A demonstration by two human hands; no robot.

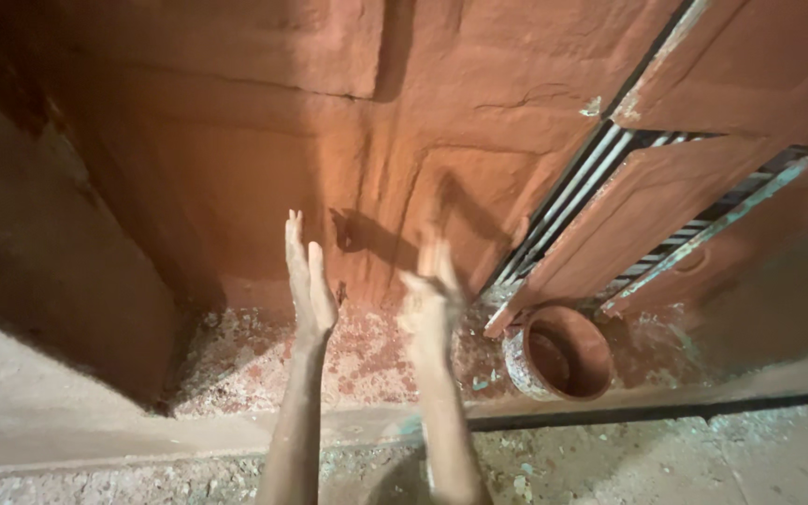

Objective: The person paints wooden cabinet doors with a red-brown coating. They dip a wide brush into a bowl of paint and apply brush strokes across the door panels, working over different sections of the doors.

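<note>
- Setting: corner of a building under painting or renovation.
- Evidence: walls [264,122] coated rust-red; paint-smeared bucket [560,353]; speckled, paint-spattered floor [254,360]; louvred shutter [647,201] leaning, partly painted.

right hand [430,297]: motion-blurred, fingers indistinct | both forearms: cut off at bottom edge | shutter [666,210]: cropped top right

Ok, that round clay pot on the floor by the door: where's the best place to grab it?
Probably by the rim. The pot stands open-mouthed and empty beside the door, so its thick rim is exposed. Come down from above on the near-left side, closest to the right hand, thumb outside and fingers inside; the door's lower edge crowds the far side. Both hands are free, the left hand too.
</note>
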